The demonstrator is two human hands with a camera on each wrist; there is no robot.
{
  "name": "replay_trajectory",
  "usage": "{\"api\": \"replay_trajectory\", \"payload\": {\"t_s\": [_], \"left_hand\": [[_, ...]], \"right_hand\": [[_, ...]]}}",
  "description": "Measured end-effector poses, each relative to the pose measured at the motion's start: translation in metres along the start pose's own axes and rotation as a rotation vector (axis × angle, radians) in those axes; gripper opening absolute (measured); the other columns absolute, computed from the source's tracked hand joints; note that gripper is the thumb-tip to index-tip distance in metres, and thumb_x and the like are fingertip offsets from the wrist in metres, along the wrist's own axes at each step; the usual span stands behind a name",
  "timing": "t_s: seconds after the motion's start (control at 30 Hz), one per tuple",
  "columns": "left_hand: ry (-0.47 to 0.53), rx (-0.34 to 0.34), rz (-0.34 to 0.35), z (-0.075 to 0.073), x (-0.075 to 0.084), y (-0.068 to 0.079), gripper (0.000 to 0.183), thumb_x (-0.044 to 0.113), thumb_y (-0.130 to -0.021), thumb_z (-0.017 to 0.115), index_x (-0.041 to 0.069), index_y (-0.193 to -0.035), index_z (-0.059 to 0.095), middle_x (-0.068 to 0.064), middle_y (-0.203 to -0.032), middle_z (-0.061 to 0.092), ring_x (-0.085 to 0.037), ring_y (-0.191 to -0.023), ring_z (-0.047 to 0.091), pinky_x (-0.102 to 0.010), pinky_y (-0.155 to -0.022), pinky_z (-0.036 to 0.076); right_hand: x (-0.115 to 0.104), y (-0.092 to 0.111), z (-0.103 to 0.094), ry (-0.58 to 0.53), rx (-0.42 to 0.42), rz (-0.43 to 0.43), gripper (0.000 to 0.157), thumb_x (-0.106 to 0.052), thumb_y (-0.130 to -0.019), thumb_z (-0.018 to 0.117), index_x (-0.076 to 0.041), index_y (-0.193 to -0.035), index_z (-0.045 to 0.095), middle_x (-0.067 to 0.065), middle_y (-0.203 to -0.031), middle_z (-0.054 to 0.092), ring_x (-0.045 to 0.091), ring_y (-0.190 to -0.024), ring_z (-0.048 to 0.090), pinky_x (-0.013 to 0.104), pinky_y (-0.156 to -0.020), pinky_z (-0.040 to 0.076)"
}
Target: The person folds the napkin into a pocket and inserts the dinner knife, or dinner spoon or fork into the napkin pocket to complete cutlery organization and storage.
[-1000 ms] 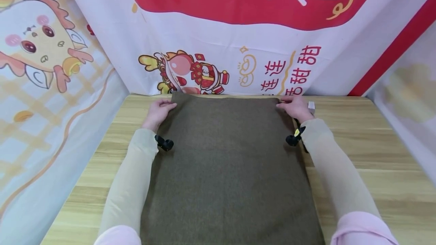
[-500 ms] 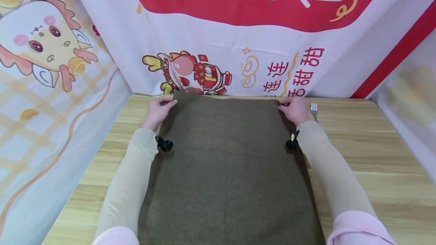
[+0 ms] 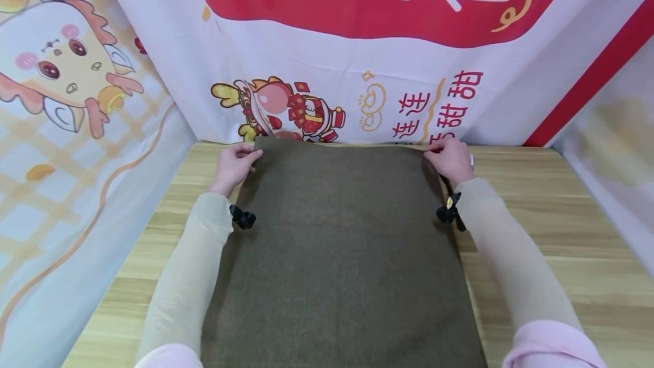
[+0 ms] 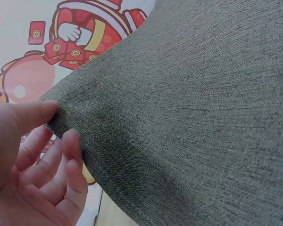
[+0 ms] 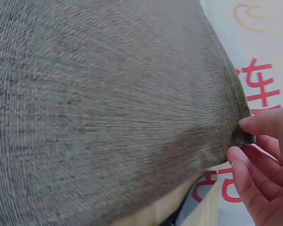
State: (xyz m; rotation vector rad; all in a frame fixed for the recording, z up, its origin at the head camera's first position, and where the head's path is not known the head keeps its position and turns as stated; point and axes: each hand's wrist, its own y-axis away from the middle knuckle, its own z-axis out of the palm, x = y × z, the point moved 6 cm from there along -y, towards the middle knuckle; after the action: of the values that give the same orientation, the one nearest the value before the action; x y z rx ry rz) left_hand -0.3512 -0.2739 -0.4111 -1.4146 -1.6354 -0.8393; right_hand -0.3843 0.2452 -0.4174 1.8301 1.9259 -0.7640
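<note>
A dark olive-brown cloth (image 3: pixel 337 243) spreads over the wooden table, its far edge close to the back wall. My left hand (image 3: pixel 234 168) pinches its far left corner; in the left wrist view, thumb and fingertips (image 4: pixel 49 110) meet at the corner and the other fingers curl loosely beneath. At the far right corner, my right hand (image 3: pixel 452 161) pinches the cloth (image 5: pixel 132 94) between thumb and fingers (image 5: pixel 262 123). The cloth's side edges lift near both hands, with shadow along them. Its near end runs out of view.
A fork (image 3: pixel 472 161) lies just right of my right hand, mostly hidden by it. A black thing (image 3: pixel 461 224) shows under my right wrist. Printed cloth walls (image 3: pixel 332 55) enclose the wooden table (image 3: pixel 536 203) at the back and sides.
My right hand has shifted slightly outward to the right, with the cloth corner pulled along, and covers more of the fork. The left hand has moved slightly left, still holding its corner.
</note>
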Motion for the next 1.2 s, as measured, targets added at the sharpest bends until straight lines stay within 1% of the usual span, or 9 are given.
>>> {"api": "replay_trajectory", "payload": {"t_s": [0.13,0.23,0.33,0.43,0.6,0.73,0.9,1.1,1.2], "left_hand": [[0.026,-0.018,-0.001,-0.001,0.0,0.001,0.034,0.025,-0.1,0.069,-0.004,-0.117,0.062,-0.021,-0.106,0.068,-0.025,-0.081,0.07,-0.041,-0.081,0.059],[0.055,-0.019,0.001,-0.003,0.0,0.002,0.033,0.022,-0.1,0.068,-0.007,-0.115,0.061,-0.023,-0.106,0.066,-0.028,-0.088,0.071,-0.041,-0.085,0.058],[0.067,-0.016,0.008,-0.005,0.001,0.004,0.032,0.02,-0.1,0.068,-0.008,-0.114,0.061,-0.023,-0.105,0.066,-0.03,-0.091,0.071,-0.04,-0.086,0.058],[0.059,-0.018,0.014,-0.005,0.001,0.005,0.032,0.022,-0.099,0.069,-0.006,-0.112,0.062,-0.021,-0.104,0.067,-0.029,-0.091,0.072,-0.039,-0.084,0.059],[0.029,-0.041,0.038,-0.004,0.003,0.008,0.034,0.027,-0.099,0.07,-0.004,-0.11,0.06,-0.019,-0.102,0.067,-0.031,-0.09,0.072,-0.039,-0.081,0.06],[0.03,-0.044,0.069,-0.004,0.007,0.011,0.034,0.022,-0.101,0.067,-0.005,-0.119,0.059,-0.022,-0.103,0.066,-0.036,-0.09,0.072,-0.041,-0.08,0.06],[0.041,-0.037,0.079,-0.008,0.016,0.015,0.038,0.015,-0.102,0.064,-0.006,-0.133,0.059,-0.026,-0.111,0.065,-0.027,-0.083,0.073,-0.037,-0.079,0.06],[0.133,-0.002,0.101,-0.015,0.029,0.018,0.032,0.011,-0.101,0.064,-0.01,-0.125,0.059,-0.032,-0.113,0.065,-0.017,-0.074,0.072,-0.032,-0.075,0.06],[0.117,0.026,0.121,-0.018,0.033,0.018,0.026,0.01,-0.1,0.064,-0.008,-0.119,0.064,-0.028,-0.111,0.067,-0.016,-0.078,0.072,-0.027,-0.074,0.06]], "right_hand": [[-0.003,0.002,-0.008,-0.025,0.027,-0.024,0.02,-0.015,-0.096,0.071,0.002,-0.105,0.075,0.019,-0.103,0.066,0.036,-0.094,0.063,0.049,-0.08,0.05],[-0.006,0.003,-0.012,-0.088,0.031,-0.032,0.018,-0.014,-0.097,0.07,0.002,-0.104,0.074,0.019,-0.099,0.071,0.033,-0.086,0.069,0.037,-0.071,0.054],[-0.009,0.004,-0.015,-0.16,0.017,-0.031,0.017,-0.012,-0.098,0.069,0.003,-0.105,0.072,0.021,-0.1,0.072,0.035,-0.085,0.072,0.024,-0.064,0.055],[-0.013,0.007,-0.02,-0.196,0.002,-0.033,0.018,-0.011,-0.099,0.067,0.004,-0.106,0.071,0.023,-0.103,0.071,0.037,-0.087,0.072,0.018,-0.061,0.053],[-0.02,0.013,-0.029,-0.208,-0.023,-0.046,0.02,-0.013,-0.1,0.067,0.005,-0.108,0.07,0.026,-0.105,0.071,0.039,-0.088,0.071,0.027,-0.067,0.058],[-0.024,0.018,-0.038,-0.209,-0.05,-0.045,0.024,-0.017,-0.101,0.066,0.004,-0.111,0.071,0.026,-0.107,0.07,0.037,-0.089,0.071,0.035,-0.072,0.06],[-0.031,0.024,-0.05,-0.235,-0.062,-0.039,0.026,-0.02,-0.101,0.066,0.003,-0.113,0.068,0.024,-0.111,0.069,0.037,-0.092,0.071,0.022,-0.068,0.057],[-0.032,0.022,-0.064,-0.276,-0.033,-0.023,0.027,-0.018,-0.102,0.065,0.006,-0.115,0.065,0.027,-0.114,0.067,0.024,-0.087,0.073,0.018,-0.069,0.056],[-0.03,0.021,-0.071,-0.286,-0.017,0.007,0.03,-0.02,-0.102,0.065,0.006,-0.117,0.064,0.026,-0.116,0.067,0.019,-0.086,0.072,0.017,-0.069,0.056]]}}
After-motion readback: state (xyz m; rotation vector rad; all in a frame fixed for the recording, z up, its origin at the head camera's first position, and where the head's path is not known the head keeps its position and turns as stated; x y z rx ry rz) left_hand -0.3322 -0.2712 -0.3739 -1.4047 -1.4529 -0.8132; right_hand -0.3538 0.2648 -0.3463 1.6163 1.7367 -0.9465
